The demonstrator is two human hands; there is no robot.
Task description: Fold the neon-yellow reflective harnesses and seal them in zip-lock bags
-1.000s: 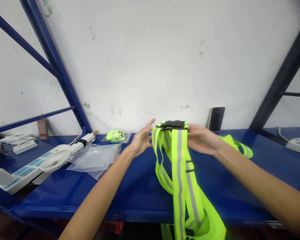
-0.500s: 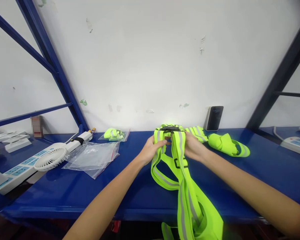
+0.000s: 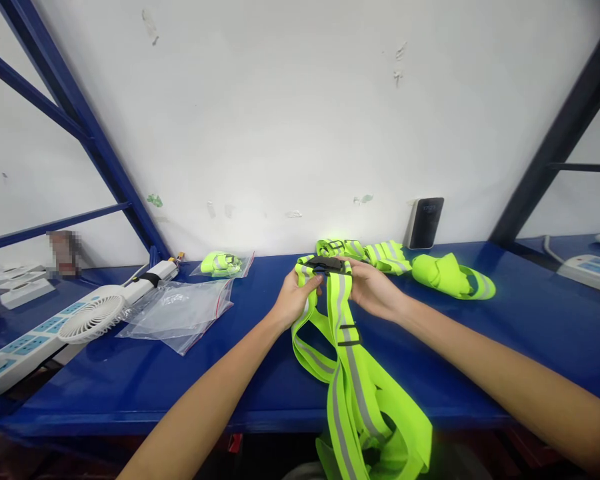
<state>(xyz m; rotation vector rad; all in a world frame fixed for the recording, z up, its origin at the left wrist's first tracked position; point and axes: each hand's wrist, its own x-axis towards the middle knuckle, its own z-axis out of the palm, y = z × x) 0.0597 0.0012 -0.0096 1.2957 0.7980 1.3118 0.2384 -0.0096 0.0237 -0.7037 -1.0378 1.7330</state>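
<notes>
A neon-yellow reflective vest made of straps (image 3: 353,373) with grey stripes hangs from my two hands, its lower part drooping past the table's front edge. At its top is a black buckle (image 3: 325,263). My left hand (image 3: 295,297) grips the strap at the buckle's left end, thumb on the near side. On the right, my right hand (image 3: 373,287) holds the strap by the buckle's other end, its fingers partly hidden behind the webbing. A black slider (image 3: 349,335) sits lower on the strap.
Behind my hands lie rolled neon straps (image 3: 387,257) and a folded neon bundle (image 3: 450,277). Clear zip bags (image 3: 180,310), a bagged neon bundle (image 3: 221,264), a white fan (image 3: 93,319) and a power strip (image 3: 25,345) are left. A dark-screened device (image 3: 425,223) leans near the wall.
Both hands have shifted slightly left with the vest, and the black buckle now faces me more plainly. The rolled straps behind show more. The camera view has tilted a little.
</notes>
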